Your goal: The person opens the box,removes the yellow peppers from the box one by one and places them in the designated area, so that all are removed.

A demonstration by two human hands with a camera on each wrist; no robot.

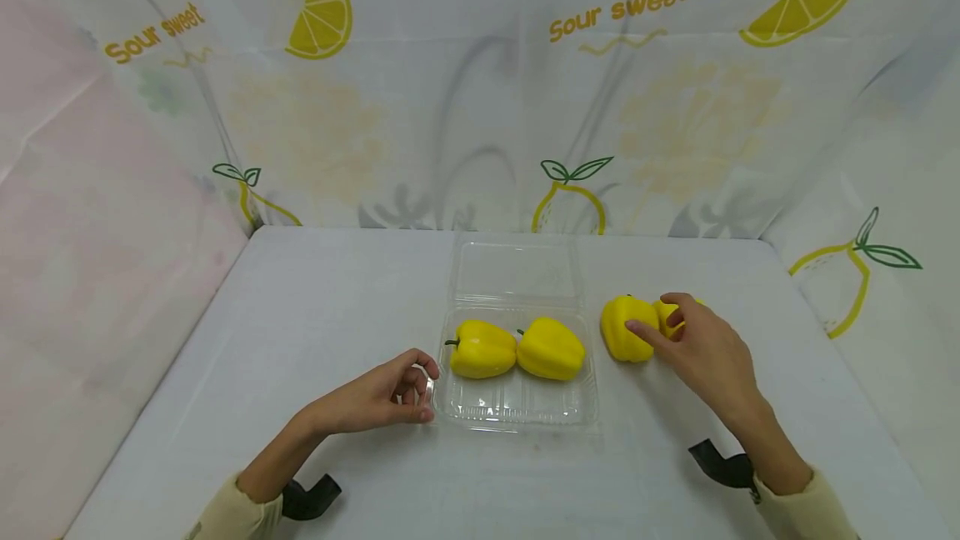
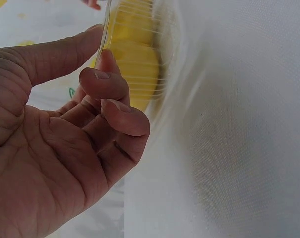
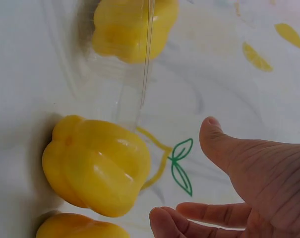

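Observation:
A clear plastic clamshell container [image 1: 487,417] lies with its lid [image 1: 517,269] folded back. Two yellow bell peppers sit inside, a left one [image 1: 483,350] and a right one [image 1: 552,348]. My left hand [image 1: 393,394] holds the container's left edge; in the left wrist view the thumb and fingertips meet at its thin rim [image 2: 106,29]. To the container's right are two more yellow bell peppers, a nearer one [image 3: 97,168] and another [image 3: 80,228] partly hidden behind my right hand [image 1: 708,352]. That hand hovers over them, thumb and fingers apart, holding nothing.
A white cloth covers the table [image 1: 315,298]. Behind it hangs a printed curtain [image 1: 420,107] with lemon drawings, and fabric also closes in both sides. Black curved pieces [image 1: 311,498] are attached at both wrists.

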